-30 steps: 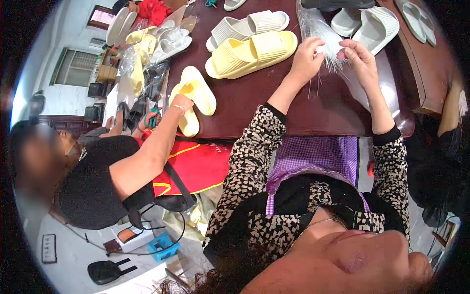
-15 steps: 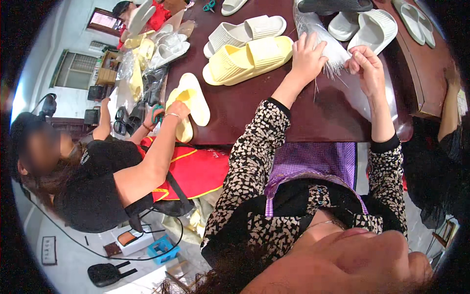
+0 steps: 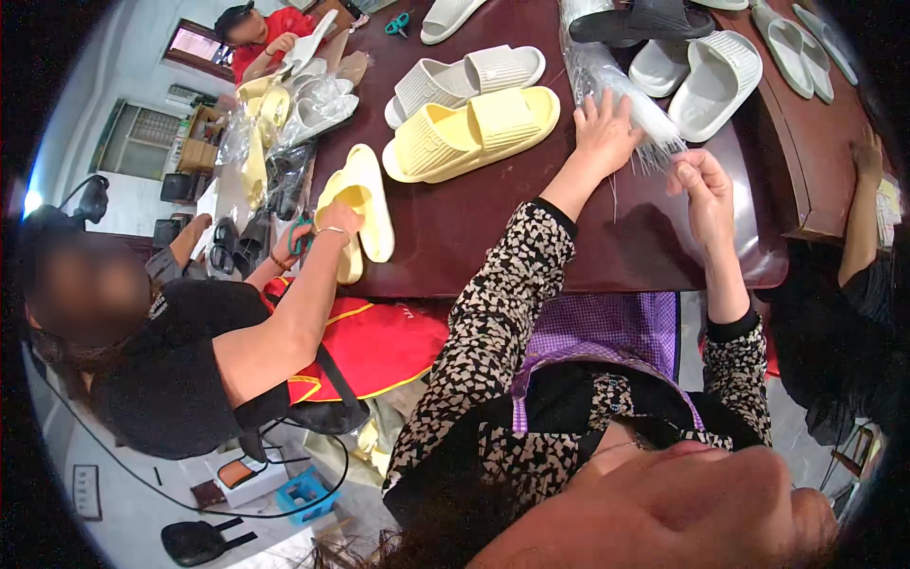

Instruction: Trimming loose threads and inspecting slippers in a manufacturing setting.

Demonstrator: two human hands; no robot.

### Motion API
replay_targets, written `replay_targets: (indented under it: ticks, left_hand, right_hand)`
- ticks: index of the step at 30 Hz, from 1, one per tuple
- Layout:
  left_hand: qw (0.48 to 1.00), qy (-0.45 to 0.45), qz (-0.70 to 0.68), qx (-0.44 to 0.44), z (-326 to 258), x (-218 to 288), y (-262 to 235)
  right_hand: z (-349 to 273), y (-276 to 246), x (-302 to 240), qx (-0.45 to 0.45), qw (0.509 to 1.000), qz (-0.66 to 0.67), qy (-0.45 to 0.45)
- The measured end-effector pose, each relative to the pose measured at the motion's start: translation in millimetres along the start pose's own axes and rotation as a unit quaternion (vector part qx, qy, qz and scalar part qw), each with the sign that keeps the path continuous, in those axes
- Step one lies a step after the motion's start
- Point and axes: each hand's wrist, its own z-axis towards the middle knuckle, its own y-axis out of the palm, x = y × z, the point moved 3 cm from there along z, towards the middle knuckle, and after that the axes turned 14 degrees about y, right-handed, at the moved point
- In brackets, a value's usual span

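A bundle of thin, clear plastic strands [image 3: 621, 90], partly wrapped in film, lies on the dark red table [image 3: 474, 228]. My left hand [image 3: 607, 135] rests on the lower part of the bundle with its fingers spread. At the bundle's loose ends, my right hand [image 3: 703, 182] is closed in a pinch; the fine strand ends meet its fingertips. To the left of my hands sits a pair of yellow slippers [image 3: 474, 133], and a pair of light grey slippers [image 3: 464, 78] lies just behind it. More grey slippers [image 3: 716, 83] stand right of the bundle, beside a dark slipper [image 3: 645, 24].
On my left, a co-worker's hand [image 3: 339, 218] holds a yellow slipper [image 3: 372, 204], with teal scissors in the other. Bagged slippers [image 3: 318, 109] pile up beyond. Teal scissors [image 3: 397, 25] lie at the back. A second table [image 3: 806, 161] adjoins on the right.
The view has shifted slightly. My left hand has spread flatter over the strands, and my right hand stays pinched at their ends. Behind the pile, a person in red has lowered a grey slipper.
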Motion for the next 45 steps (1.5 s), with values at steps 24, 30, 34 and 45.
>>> replay_targets:
  ticks: [24, 30, 34, 45]
  left_hand:
    - [0.994, -0.047, -0.081, -0.056, -10.9, -79.6, 49.1]
    - [0.989, -0.064, -0.133, 0.002, -39.0, -83.4, -63.2]
    - [0.959, -0.215, 0.102, 0.151, -100.1, -159.9, -107.5]
    - [0.932, -0.284, 0.042, 0.222, -143.7, -200.5, -141.3]
  right_hand:
    - [-135.9, -195.0, -45.0, 0.062, 0.96, 0.135, -0.238]
    - [-119.6, -160.7, -60.6, -0.312, 0.912, 0.232, -0.132]
    - [-115.4, -211.2, -15.4, 0.053, 0.961, 0.236, -0.135]
    - [-57.9, -98.8, -9.3, -0.134, 0.962, 0.236, 0.019]
